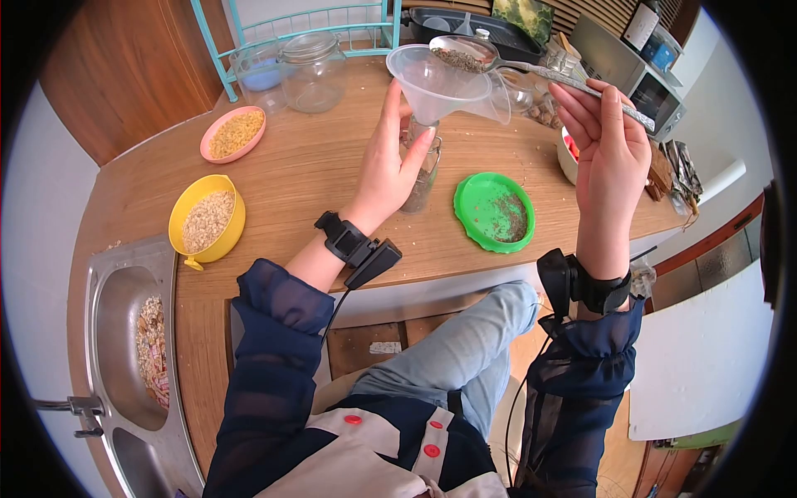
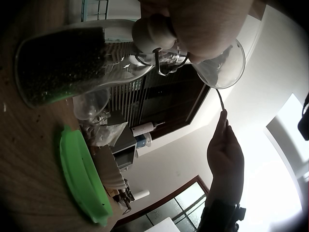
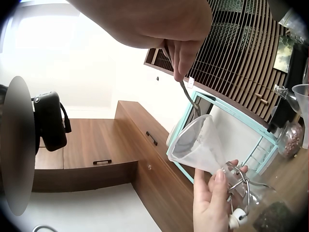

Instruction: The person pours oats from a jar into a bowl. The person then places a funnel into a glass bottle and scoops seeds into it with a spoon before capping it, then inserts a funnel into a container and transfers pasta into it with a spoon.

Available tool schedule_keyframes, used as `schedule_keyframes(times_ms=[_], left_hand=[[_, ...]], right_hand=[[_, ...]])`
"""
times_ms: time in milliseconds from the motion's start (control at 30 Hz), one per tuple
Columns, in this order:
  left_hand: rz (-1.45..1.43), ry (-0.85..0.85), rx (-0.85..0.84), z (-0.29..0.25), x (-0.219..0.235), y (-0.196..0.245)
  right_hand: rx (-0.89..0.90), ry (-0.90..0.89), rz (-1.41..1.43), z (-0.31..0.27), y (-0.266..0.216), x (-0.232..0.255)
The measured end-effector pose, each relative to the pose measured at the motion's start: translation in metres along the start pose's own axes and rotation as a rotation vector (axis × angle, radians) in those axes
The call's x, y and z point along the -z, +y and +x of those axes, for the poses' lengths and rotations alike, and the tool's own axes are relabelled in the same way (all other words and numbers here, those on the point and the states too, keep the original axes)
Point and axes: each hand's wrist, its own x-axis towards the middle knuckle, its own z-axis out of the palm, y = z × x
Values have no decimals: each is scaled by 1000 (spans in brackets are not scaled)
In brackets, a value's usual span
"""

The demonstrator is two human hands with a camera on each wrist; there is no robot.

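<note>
My left hand (image 1: 388,162) holds the clear plastic funnel (image 1: 440,87) by its lower part, thumb and fingers around it at the bottle's mouth. Below stands a glass swing-top bottle (image 2: 63,63), filled well up with dark, crumbly dried bits; its white stopper (image 3: 237,218) hangs at the side. My right hand (image 1: 610,149) pinches a metal spoon (image 1: 552,73) by its handle. The spoon's bowl, heaped with dark bits, is over the funnel's rim. A green plastic dish (image 1: 469,217) with more of these bits lies right of the bottle.
On the left are a yellow bowl (image 1: 235,228) of pale flakes, a pink dish (image 1: 207,149) of yellow pieces and a steel sink (image 1: 124,332). Behind stand a lidded glass jar (image 1: 314,79) and a teal rack (image 1: 311,18). A white bowl (image 1: 568,166) sits at the right.
</note>
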Motion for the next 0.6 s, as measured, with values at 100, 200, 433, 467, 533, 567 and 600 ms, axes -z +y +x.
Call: schedule_keyframes(times_ms=[100, 200, 433, 467, 533, 567, 600], left_hand=[[9, 3, -14, 0, 0, -2], [26, 35, -46, 1, -2, -6], [36, 72, -75, 1, -3, -6], [36, 71, -75, 1, -3, -6], [27, 68, -64, 1, -2, -6], [27, 68, -64, 1, -2, -5], [27, 68, -63, 1, -2, -4]], right_hand=[[-2, -1, 1, -1, 0, 0], [-3, -3, 2, -1, 0, 0], [-9, -11, 6, -3, 1, -1], [-9, -11, 6, -3, 1, -1], [-2, -11, 4, -2, 1, -1], [-2, -11, 4, -2, 1, -1], [0, -11, 7, -2, 1, -1]])
